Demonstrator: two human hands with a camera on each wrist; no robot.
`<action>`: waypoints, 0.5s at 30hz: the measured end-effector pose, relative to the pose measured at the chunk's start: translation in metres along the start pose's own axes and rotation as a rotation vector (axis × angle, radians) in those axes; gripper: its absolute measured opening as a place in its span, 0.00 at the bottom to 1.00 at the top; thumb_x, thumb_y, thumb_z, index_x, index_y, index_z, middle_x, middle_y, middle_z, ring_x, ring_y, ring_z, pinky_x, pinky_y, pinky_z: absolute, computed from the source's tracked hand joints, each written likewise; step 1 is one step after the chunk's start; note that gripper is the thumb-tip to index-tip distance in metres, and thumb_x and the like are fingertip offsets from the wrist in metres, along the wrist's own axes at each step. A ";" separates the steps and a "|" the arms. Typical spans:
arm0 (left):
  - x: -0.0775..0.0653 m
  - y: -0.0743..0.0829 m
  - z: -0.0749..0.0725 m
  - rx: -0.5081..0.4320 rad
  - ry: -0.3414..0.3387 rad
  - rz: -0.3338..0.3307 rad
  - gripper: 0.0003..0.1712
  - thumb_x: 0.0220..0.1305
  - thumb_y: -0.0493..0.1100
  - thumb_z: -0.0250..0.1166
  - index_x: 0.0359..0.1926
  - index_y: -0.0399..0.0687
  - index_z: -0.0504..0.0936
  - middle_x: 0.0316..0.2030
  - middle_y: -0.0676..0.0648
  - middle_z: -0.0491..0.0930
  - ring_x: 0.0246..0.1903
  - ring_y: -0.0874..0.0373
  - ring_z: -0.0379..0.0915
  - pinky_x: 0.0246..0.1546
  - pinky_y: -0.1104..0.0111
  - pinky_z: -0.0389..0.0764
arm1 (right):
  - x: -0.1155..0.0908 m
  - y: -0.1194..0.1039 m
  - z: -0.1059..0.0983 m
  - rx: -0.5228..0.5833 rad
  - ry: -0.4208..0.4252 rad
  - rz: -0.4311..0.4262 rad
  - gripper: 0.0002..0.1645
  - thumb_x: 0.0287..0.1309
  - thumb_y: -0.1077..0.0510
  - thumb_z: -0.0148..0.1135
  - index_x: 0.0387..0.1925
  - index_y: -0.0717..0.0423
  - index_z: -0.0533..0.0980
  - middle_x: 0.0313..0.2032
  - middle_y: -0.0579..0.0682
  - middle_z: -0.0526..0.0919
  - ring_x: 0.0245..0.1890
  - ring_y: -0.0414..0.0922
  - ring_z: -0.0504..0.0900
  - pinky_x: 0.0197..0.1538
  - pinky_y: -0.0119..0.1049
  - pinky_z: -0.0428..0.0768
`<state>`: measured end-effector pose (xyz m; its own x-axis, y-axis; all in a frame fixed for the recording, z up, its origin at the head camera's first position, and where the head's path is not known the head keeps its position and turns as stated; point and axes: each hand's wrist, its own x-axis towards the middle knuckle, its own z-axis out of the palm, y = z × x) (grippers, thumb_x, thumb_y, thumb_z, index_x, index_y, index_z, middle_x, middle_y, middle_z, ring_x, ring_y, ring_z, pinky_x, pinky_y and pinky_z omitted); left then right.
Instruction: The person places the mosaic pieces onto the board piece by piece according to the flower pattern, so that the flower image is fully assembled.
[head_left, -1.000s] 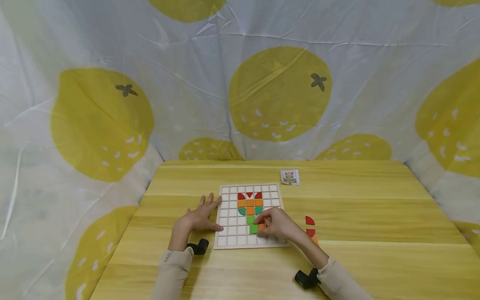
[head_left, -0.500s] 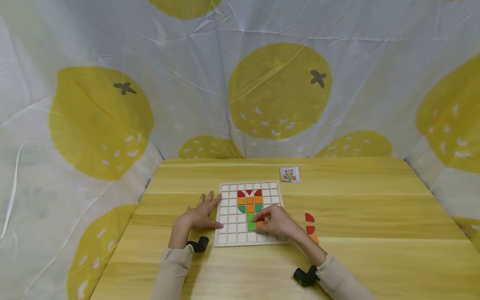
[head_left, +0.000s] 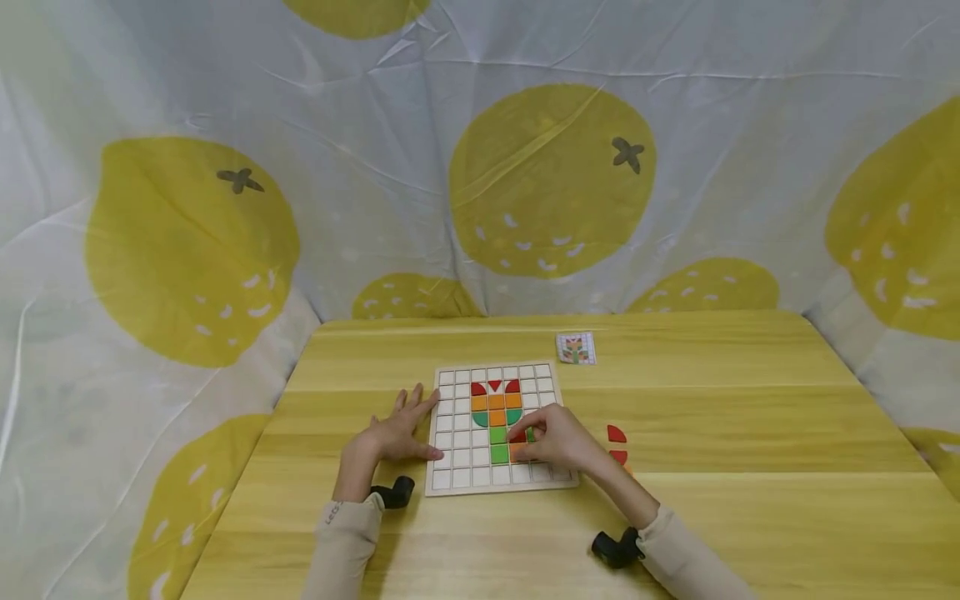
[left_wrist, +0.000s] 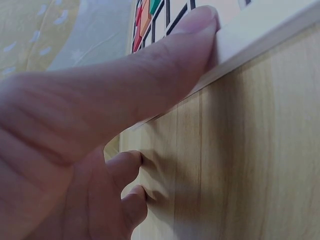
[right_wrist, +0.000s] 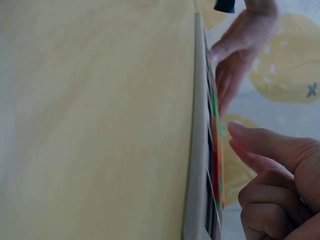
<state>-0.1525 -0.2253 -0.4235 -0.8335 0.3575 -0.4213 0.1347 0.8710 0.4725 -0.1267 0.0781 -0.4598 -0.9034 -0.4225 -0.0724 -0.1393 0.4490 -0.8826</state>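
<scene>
A wooden grid board lies on the table, with coloured tiles in a flower-like pattern. My left hand rests spread at the board's left edge; in the left wrist view its thumb presses on the rim. Over the board's lower right is my right hand, its thumb and index finger apart, beside the lower bright green tile. That tile lies in its cell. An orange tile and a dark red piece show partly under the fingers. The right wrist view shows nothing between the right hand's thumb and index finger.
Right of the board lie loose red quarter-round pieces and an orange piece, partly hidden by the right arm. A small printed pattern card lies behind the board. Lemon-print cloth surrounds the table.
The lower bright green tile, askew to the right before, has slid left into line under the upper green one. The right hand's fingers have moved slightly off it; the left hand has stayed put.
</scene>
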 end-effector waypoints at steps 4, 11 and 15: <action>0.000 0.001 -0.001 0.001 0.003 0.002 0.59 0.63 0.54 0.74 0.84 0.51 0.47 0.83 0.35 0.31 0.81 0.31 0.23 0.66 0.18 0.35 | -0.009 0.005 -0.021 -0.010 0.023 0.020 0.12 0.55 0.60 0.77 0.42 0.56 0.90 0.13 0.41 0.57 0.17 0.39 0.54 0.23 0.28 0.55; 0.000 0.002 -0.001 -0.008 -0.001 -0.011 0.58 0.63 0.54 0.74 0.84 0.52 0.48 0.83 0.36 0.32 0.82 0.33 0.23 0.67 0.19 0.35 | -0.037 0.027 -0.055 -0.004 0.048 0.077 0.14 0.59 0.58 0.75 0.46 0.58 0.88 0.15 0.42 0.57 0.16 0.37 0.54 0.22 0.28 0.58; 0.000 0.000 -0.001 -0.004 -0.006 -0.012 0.58 0.63 0.54 0.74 0.84 0.52 0.47 0.83 0.36 0.32 0.82 0.33 0.23 0.67 0.19 0.34 | -0.051 0.037 -0.069 -0.014 0.033 0.084 0.15 0.58 0.58 0.76 0.47 0.59 0.87 0.15 0.41 0.57 0.17 0.36 0.55 0.24 0.28 0.61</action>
<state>-0.1530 -0.2254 -0.4230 -0.8319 0.3488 -0.4316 0.1226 0.8741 0.4700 -0.1142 0.1711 -0.4569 -0.9251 -0.3566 -0.1308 -0.0675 0.4932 -0.8673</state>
